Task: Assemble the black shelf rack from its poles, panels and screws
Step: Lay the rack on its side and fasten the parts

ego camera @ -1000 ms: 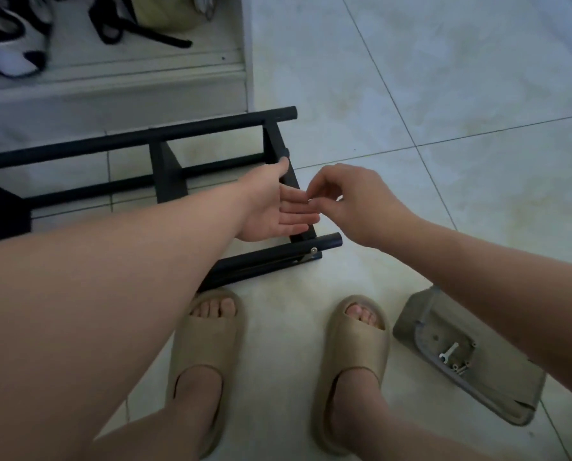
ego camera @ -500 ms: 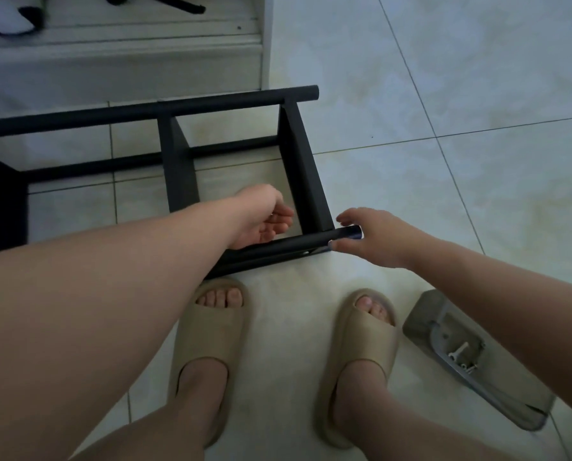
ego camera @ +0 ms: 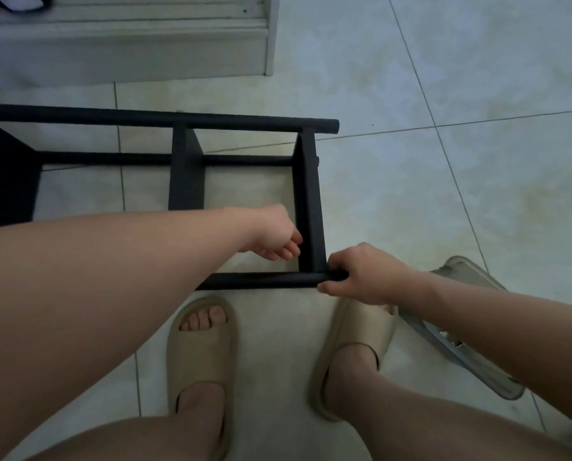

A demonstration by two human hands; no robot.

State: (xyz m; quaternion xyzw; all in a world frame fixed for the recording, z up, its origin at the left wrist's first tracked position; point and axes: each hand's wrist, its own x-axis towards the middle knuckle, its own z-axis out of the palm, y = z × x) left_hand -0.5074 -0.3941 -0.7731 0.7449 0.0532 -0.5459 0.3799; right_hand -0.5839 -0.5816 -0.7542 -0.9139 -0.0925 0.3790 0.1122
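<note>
The black shelf rack (ego camera: 185, 119) lies on its side on the tiled floor, with long poles joined by flat black panels. The end panel (ego camera: 308, 201) runs from the far pole down to the near pole (ego camera: 264, 280). My right hand (ego camera: 361, 274) grips the right end of the near pole, fingers curled over it. My left hand (ego camera: 274, 236) sits just left of the end panel, fingers curled and close to it. Whether it holds something is hidden. No screw shows in either hand.
A grey tray (ego camera: 471, 344) with small parts lies on the floor at the right, partly behind my right forearm. My two feet in beige slides (ego camera: 201, 354) stand just in front of the rack. A white cabinet base (ego camera: 128, 44) is at the top left.
The camera has tipped forward over the rack. My right hand has come from my left hand's fingers down onto the end of the near pole. My left hand has curled and dropped beside the end panel.
</note>
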